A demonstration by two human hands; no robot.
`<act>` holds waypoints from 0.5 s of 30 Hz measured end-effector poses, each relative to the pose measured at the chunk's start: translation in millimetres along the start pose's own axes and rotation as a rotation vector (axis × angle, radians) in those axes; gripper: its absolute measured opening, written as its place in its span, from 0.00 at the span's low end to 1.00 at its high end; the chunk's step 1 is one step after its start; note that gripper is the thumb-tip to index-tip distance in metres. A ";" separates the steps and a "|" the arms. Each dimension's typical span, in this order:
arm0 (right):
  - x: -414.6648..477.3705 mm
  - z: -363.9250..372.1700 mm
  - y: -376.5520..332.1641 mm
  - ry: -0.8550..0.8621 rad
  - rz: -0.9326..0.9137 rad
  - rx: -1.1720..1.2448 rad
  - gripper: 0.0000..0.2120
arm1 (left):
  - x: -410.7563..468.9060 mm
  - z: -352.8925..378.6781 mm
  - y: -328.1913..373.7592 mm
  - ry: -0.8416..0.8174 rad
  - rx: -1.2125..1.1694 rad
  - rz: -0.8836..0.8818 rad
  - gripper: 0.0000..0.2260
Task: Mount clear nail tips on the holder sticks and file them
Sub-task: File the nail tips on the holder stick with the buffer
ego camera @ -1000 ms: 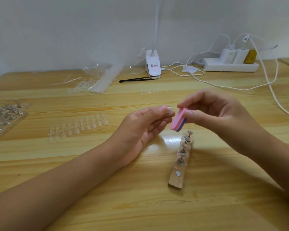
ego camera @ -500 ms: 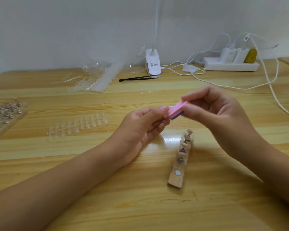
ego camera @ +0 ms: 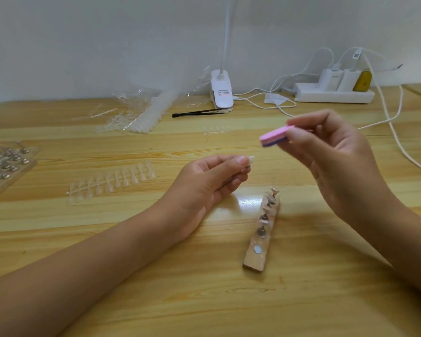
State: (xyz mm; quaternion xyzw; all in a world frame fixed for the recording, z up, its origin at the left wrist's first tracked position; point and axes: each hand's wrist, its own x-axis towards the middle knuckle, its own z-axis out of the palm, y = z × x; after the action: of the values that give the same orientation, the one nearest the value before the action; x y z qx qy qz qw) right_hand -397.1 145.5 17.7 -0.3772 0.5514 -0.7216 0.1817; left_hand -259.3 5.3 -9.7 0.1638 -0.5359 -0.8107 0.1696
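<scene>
My left hand [ego camera: 212, 181] pinches a small clear nail tip [ego camera: 250, 158] between thumb and fingertips, above the table. My right hand [ego camera: 331, 154] grips a pink and purple buffer block [ego camera: 274, 139], held up and to the right of the tip, apart from it. Below both hands lies a clear holder strip [ego camera: 261, 229] with several small holder sticks standing on it, some carrying tips. A clear strip of unmounted nail tips [ego camera: 112, 181] lies left of my left hand.
A tray with several more holder sticks [ego camera: 3, 164] sits at the left edge. Loose clear plastic and tip strips [ego camera: 136, 113] lie at the back, beside black tweezers [ego camera: 197, 113], a white clip lamp [ego camera: 221, 91], and a power strip [ego camera: 333, 93] with white cables trailing right.
The buffer block was against the nail tip; my right hand has lifted it up and to the right, away from the tip. My left hand has lowered slightly.
</scene>
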 end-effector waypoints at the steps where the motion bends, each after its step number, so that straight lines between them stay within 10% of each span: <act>1: 3.0 -4.0 -1.2 0.035 -0.005 0.041 0.07 | -1.0 -0.1 -0.2 -0.027 0.057 0.020 0.12; 15: 30.1 -50.4 37.1 -0.110 -0.098 -0.815 0.08 | -22.5 -9.5 25.8 -0.596 1.009 0.149 0.06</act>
State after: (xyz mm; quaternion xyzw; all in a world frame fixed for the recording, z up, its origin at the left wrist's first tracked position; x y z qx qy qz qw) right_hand -460.0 146.1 -12.0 -0.4821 0.7628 -0.4307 0.0118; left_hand -232.5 -1.7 12.5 -0.0487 -0.8898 -0.4527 -0.0306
